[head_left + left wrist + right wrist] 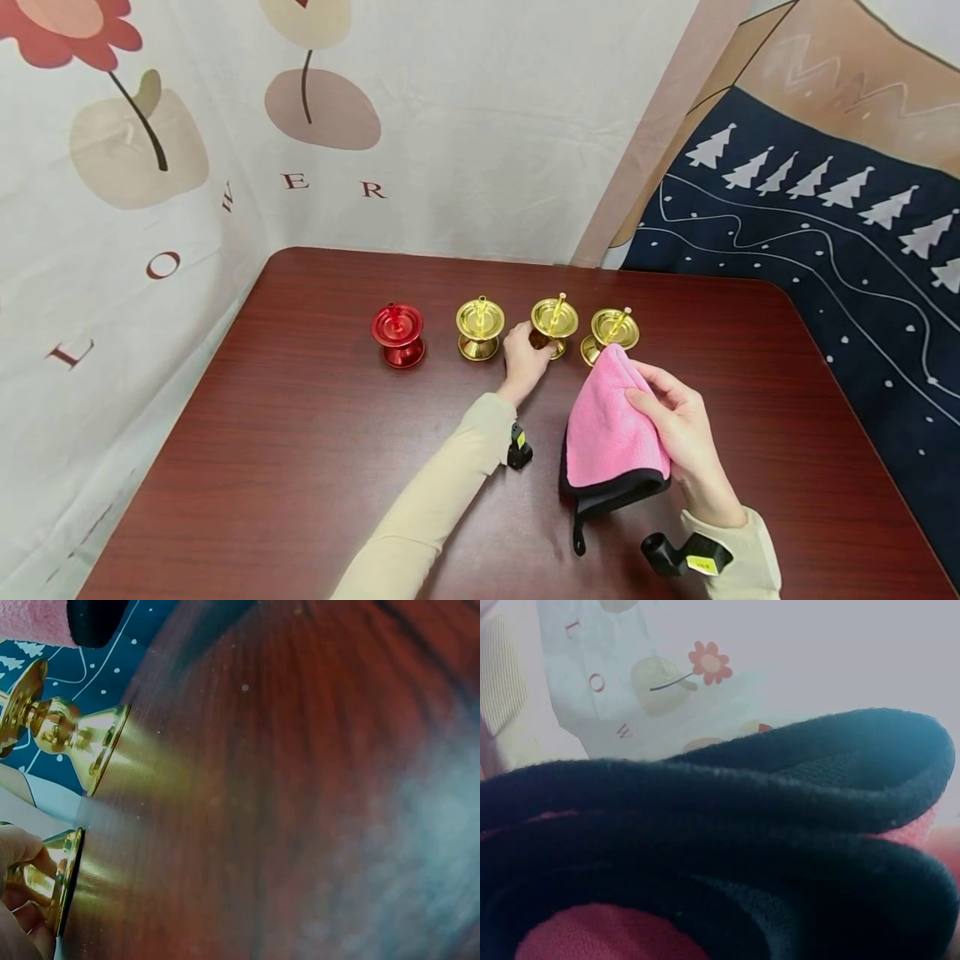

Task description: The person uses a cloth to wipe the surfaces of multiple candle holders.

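A: Where's the piece being worked on?

B: It's the glossy gold metal-looking stand with a shallow dish over a flared foot [560, 322], third from the left in the row on the dark red-brown wood-grain table [300, 467]. Take it as the clock's centre, with twelve toward the table's far edge.

A: And the hands?

B: The bare left hand [527, 360] lies at seven o'clock, thumb and fingers curled round the part under the dish. The bare right hand [686, 425] is out at five, pinching a pink plush cloth with black edging [611, 425]. Some of its fingertips are behind the fabric, so I can't tell how they lie.

A: Neighbours?

B: A shiny gold stand of like shape [480, 321] at nine, a glossy red stand [398, 327] farther out at nine, and another gold stand [627, 331] at three. The cloth's peak overlaps that last one in the head view; I can't tell whether they touch.

A: Which step, then?

B: I'd judge it's gripping the third stand for a wipe; the cloth isn't on it yet.

A: And next?

B: Probably a steady left grip, with the cloth brought toward eleven o'clock, clear of the stand at three.
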Motion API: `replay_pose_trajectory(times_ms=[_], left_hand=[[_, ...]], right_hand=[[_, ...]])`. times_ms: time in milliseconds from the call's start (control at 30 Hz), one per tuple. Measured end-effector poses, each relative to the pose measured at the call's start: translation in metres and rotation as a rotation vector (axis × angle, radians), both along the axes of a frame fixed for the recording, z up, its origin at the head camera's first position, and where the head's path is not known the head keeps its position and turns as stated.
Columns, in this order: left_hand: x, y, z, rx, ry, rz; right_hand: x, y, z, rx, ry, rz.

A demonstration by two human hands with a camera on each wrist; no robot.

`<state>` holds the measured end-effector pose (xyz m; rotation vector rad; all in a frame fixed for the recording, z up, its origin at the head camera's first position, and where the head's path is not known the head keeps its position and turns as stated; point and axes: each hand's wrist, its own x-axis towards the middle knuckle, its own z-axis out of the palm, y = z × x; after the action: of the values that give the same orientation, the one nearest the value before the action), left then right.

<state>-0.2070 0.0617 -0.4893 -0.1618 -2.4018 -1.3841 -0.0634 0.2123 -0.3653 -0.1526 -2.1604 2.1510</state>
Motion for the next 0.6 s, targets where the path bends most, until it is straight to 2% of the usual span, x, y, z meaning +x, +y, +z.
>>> replay_pose_trajectory(times_ms=[300, 467, 600], left_hand=[[-0.002, -0.002, 0.001, -0.041, -0.035, -0.013], [0.001, -0.005, 0.009, -0.039, -0.135, -0.034], [0.01, -0.011, 0.017, -0.012, -0.21, -0.047]], right_hand=[[0.0, 0.0, -0.001, -0.004, 0.011, 0.003], [-0.001, 0.0, -0.001, -0.008, 0.021, 0.005], [-0.002, 0.001, -0.001, -0.004, 0.023, 0.01]])
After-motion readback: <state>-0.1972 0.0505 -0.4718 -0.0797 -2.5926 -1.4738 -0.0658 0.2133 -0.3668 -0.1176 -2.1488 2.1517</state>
